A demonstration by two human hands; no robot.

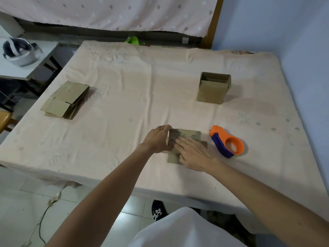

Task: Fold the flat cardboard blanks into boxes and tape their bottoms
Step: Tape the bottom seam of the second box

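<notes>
Several flat blanks (66, 100) are stacked near the left edge of the tabletop (124, 86), kept clear of the work and presumably meant as the supply to be drawn from. Toward the near middle, a box (185, 138) is stood bottom-up and is steadied by the left hand (156, 139), whose fingers (167, 128) are curled round its left edge so that the walls are kept square. Its flaps (188, 135) are folded inward and pressed flat by the right hand (194, 154), which is laid on top with fingers straight and grasping nothing. This is judged to be done so that the seam is held closed until tape is applied. No tape can be made out on the bottom yet. Farther back and to the right, a finished box (213, 88) is set with its open top up, well apart from the work, probably put aside as done. Just beside the right hand, a dispenser (227, 143) is laid untouched within easy reach, evidently for the taping judged to be next.
</notes>
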